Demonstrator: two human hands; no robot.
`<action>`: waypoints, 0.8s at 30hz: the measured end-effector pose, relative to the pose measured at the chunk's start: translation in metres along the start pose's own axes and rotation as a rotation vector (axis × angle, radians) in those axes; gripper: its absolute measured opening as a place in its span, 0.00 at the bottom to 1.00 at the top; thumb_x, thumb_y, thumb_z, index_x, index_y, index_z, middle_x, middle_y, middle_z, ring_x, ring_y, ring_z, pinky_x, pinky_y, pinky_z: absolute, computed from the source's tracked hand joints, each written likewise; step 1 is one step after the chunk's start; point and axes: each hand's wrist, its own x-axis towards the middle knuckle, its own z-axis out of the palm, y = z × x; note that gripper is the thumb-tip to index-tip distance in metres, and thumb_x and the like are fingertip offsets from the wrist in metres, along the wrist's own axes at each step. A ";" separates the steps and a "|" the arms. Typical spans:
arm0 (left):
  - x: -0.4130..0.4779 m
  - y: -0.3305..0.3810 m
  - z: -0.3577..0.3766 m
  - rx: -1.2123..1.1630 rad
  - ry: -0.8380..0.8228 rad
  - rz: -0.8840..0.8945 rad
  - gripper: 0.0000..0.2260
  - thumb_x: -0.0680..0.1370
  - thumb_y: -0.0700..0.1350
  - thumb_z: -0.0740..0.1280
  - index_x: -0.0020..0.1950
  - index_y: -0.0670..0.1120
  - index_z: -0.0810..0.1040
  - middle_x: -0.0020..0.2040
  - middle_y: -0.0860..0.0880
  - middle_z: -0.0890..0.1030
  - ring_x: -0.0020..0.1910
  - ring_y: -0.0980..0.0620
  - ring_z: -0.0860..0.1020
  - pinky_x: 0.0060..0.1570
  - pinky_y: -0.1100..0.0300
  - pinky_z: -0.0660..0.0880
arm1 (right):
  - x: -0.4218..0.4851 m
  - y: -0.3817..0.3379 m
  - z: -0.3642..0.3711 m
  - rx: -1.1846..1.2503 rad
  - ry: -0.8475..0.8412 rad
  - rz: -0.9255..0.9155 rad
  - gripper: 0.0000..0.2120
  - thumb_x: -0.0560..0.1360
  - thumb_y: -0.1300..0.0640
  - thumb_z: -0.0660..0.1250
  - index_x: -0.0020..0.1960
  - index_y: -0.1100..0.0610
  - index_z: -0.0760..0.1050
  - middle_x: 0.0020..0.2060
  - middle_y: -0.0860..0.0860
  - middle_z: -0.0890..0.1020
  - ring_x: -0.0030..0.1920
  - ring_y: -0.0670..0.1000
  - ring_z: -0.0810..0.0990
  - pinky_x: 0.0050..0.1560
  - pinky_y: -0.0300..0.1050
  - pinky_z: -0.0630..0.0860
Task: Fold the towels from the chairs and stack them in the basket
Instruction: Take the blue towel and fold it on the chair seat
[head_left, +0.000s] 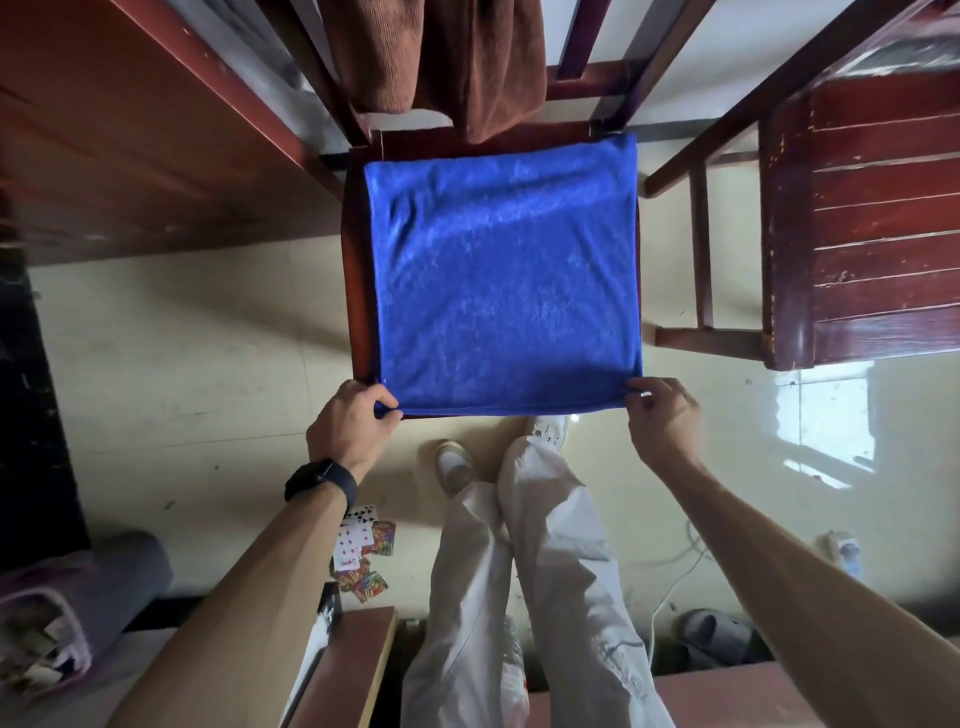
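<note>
Blue microfibre towel (504, 280), fuzzy nap w/ a slight sheen, lies spread flat and nearly square over the seat of a dark red wooden chair (356, 270). It covers almost the whole seat; a strip of bare wood shows along the left edge. A few soft creases run across the far half.

Left hand (350, 426) pinches the towel's near-left corner btw thumb and curled fingers, the cloth bunched a little at the grip. Right hand (662, 421) pinches the near-right corner the same way, thumb on top. Both corners sit at the seat's front edge. Black smartwatch (321, 480), matte band, on the left wrist.

Brown towel (457, 57), ribbed plush texture, hangs in loose folds over the chair's backrest, its lower end just above the blue one's far edge.

Second wooden chair (878, 218) at right, slatted seat, lacquer chipped and scuffed. Red-brown tabletop (130, 130) at upper left. Floor is glossy pale tile (182, 389).

Person's legs in white creased trousers (545, 571) and pale shoes stand just before the seat. Playing cards (363, 551) lie scattered on the tile below the left forearm, some face up, some showing multicolour backs. Grey rubber slipper (711, 631) and a thin white cable (670, 587) at lower right.
</note>
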 end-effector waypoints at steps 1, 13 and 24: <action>0.000 -0.001 0.001 -0.049 -0.010 -0.035 0.03 0.74 0.52 0.73 0.47 0.55 0.82 0.52 0.52 0.79 0.50 0.47 0.79 0.40 0.58 0.71 | -0.001 -0.001 0.001 0.025 0.019 0.009 0.09 0.76 0.62 0.68 0.53 0.58 0.84 0.51 0.55 0.83 0.45 0.56 0.83 0.51 0.36 0.69; 0.012 -0.002 0.020 -0.595 -0.012 -0.444 0.14 0.71 0.55 0.74 0.43 0.51 0.71 0.47 0.48 0.83 0.47 0.45 0.84 0.53 0.49 0.79 | 0.003 -0.010 0.007 0.633 0.017 0.596 0.13 0.73 0.62 0.69 0.57 0.58 0.74 0.41 0.54 0.84 0.41 0.55 0.86 0.44 0.50 0.83; 0.003 0.011 0.021 -0.399 -0.008 -0.447 0.07 0.76 0.54 0.68 0.45 0.51 0.76 0.44 0.50 0.81 0.43 0.45 0.78 0.45 0.57 0.75 | -0.013 -0.011 0.004 0.783 -0.099 0.631 0.06 0.79 0.59 0.67 0.55 0.57 0.75 0.46 0.53 0.82 0.45 0.55 0.85 0.48 0.49 0.82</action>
